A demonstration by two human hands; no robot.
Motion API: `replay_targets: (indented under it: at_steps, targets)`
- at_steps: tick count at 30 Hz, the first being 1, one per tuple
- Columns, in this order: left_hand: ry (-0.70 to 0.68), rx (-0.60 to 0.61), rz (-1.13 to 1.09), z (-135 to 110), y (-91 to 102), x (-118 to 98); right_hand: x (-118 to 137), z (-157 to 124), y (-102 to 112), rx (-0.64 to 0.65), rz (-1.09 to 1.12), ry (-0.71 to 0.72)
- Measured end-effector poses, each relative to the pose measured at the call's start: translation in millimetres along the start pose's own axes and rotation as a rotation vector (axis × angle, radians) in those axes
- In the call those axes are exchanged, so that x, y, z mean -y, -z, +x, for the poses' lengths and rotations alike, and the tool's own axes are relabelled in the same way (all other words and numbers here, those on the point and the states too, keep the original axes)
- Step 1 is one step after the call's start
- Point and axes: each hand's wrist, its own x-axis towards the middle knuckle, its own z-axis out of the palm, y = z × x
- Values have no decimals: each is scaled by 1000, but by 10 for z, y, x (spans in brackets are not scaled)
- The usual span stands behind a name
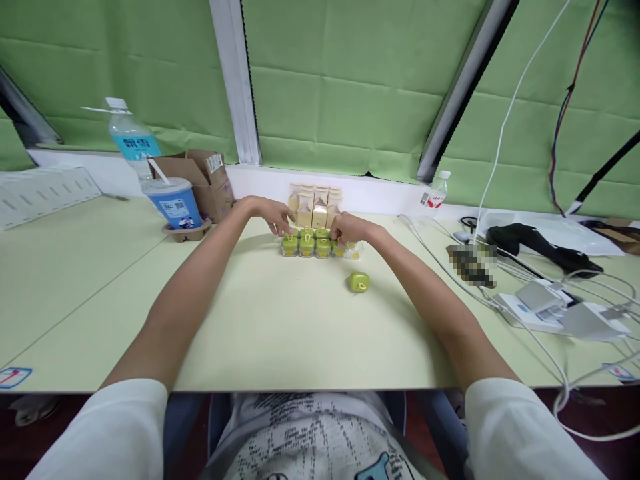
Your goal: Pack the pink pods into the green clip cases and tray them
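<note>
Small clear boxes with green lids stand side by side in two rows at the middle of the table; each lid I can make out has a pale yellow loop on top. My left hand reaches to the left end of the rows, fingers apart and pointing down at the corner lid. At the right end, my right hand has its fingers curled together over a green lid; what they hold, if anything, is hidden. Beside it sits a clear box without a green lid. A loose green lid lies nearer to me.
Small tan cartons stand against the wall behind the rows. Left are a blue cup in a carrier, a cardboard box and a large water bottle. Right are a small bottle, a black cloth item, white cables and power adapters.
</note>
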Motion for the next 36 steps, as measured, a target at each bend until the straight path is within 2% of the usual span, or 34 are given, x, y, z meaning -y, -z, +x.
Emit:
replay_targets:
  at_steps: [5, 8, 11, 12, 13, 16, 18, 20, 23, 25, 27, 29, 31, 33, 36]
  targets:
    - [-5, 3, -16, -10, -1, -19, 85, -81, 37, -1, -41, 4]
    - [-8, -16, -39, -8, 10, -3, 175, -245, 222, -44, -56, 11]
    - [-11, -22, -28, 1, 23, 29, 329, -489, 472, -156, -67, 16]
    - [-14, -19, -30, 2, 25, 38, 402, -580, 521, -168, -60, 25]
    - [-18, -15, -37, 1, 26, 44, 484, -672, 536, -112, -44, 25]
    - [-25, -11, -66, -9, 23, 50, 736, -925, 340, 117, -62, -71]
    - [-28, -16, -69, -14, 23, 52, 847, -1053, 90, 200, -148, -98]
    - [-32, -23, -66, -17, 26, 56, 863, -1141, -121, 225, -209, -111]
    - [-28, -29, -63, -23, 30, 59, 695, -1191, -184, 212, -204, -71]
    - [-25, -31, -67, -30, 30, 54, 484, -1172, -69, 200, -99, 22]
    - [-28, -30, -78, -36, 30, 48, 241, -1125, 80, 115, 54, 92]
    - [-25, -31, -86, -36, 29, 46, 5, -1061, 180, -83, 124, 60]
    - [-17, -30, -82, -30, 28, 48, -189, -993, 195, -215, 133, 10]
    - [-17, -28, -76, -22, 27, 55, -330, -925, 144, -244, 141, -14]
    - [-22, -29, -77, -19, 25, 62, -455, -840, 34, -218, 173, -26]
